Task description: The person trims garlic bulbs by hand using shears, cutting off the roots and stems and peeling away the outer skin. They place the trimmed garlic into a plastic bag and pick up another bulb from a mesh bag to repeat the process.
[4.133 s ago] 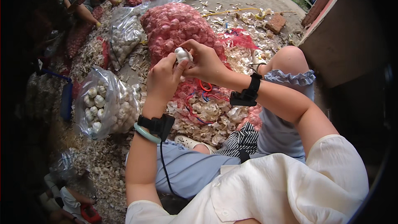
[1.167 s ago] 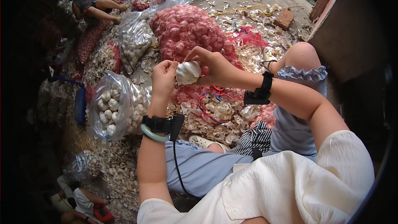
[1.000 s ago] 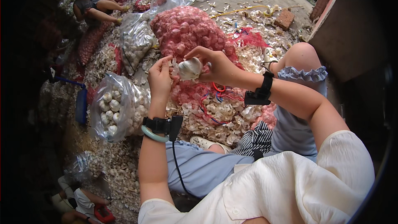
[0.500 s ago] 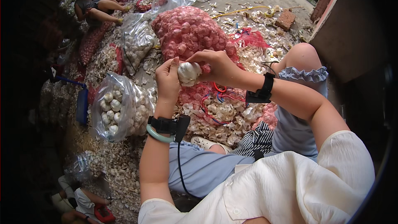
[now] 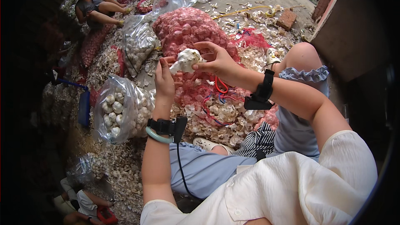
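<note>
A white garlic bulb is held up in front of me, its papery skin flaring out at the lower left. My right hand grips it between thumb and fingers from the right side. Close by on the left, my left hand is upright with its fingers loosely apart, beside the loose skin; whether a fingertip touches that skin is hard to see. Behind the bulb lies a large red mesh sack full of garlic. Below my hands, peeled skins lie heaped with red netting.
At left, a clear plastic bag holds cleaned white bulbs, beside a blue long-handled dustpan. Another filled plastic bag stands farther back. A brick lies at the far right. One person sits at the far left; another is partly visible lower left.
The bulb has turned in my right hand, and a flap of skin now shows on its left. My left fingers have come off the bulb and loosened.
</note>
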`<move>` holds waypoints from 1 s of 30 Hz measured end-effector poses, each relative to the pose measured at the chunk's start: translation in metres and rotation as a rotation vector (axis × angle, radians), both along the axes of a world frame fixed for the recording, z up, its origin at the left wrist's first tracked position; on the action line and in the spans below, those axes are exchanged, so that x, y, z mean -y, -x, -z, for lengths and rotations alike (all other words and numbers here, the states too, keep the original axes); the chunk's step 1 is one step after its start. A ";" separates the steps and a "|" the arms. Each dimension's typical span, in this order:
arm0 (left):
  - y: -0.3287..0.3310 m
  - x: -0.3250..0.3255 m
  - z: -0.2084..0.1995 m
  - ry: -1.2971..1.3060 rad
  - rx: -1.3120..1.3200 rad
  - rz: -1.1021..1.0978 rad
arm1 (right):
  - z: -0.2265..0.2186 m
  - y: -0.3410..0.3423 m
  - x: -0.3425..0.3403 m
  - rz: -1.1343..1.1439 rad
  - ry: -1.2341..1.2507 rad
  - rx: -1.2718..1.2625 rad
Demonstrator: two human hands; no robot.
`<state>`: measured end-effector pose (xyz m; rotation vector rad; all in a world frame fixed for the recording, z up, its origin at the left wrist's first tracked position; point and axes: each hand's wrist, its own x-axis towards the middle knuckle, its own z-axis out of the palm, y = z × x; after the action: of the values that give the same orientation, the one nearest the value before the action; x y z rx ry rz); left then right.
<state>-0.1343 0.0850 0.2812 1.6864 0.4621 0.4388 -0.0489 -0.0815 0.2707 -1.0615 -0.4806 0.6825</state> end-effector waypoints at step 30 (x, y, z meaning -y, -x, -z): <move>0.003 -0.013 0.016 0.182 0.151 -0.142 | -0.009 0.005 -0.006 -0.252 -0.277 -0.350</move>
<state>-0.1372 0.0985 0.2653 1.4385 0.4970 0.6057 -0.0539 -0.0759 0.2794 -0.6083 -0.3931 0.9730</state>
